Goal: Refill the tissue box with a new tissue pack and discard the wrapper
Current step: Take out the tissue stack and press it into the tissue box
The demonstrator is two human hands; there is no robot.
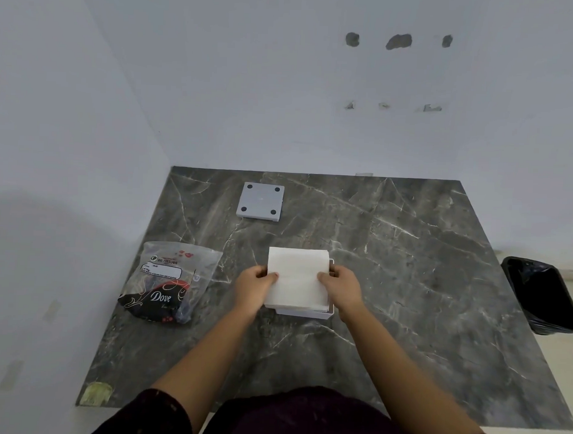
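A white stack of tissues (297, 275) sits on top of the open white tissue box (311, 312) in the middle of the dark marble table (406, 269). My left hand (252, 285) grips the stack's left edge and my right hand (341, 285) grips its right edge. Only the box's front rim and right corner show under the stack. The emptied plastic wrapper (169, 282), clear with black and red print, lies flat to the left of my hands. The box's grey square lid (260, 201), with dark pads at its corners, lies farther back on the table.
A black-lined waste bin (542, 295) stands on the floor beyond the table's right edge. White walls close off the back and left sides. A yellowish tape patch (95, 393) marks the table's near left corner.
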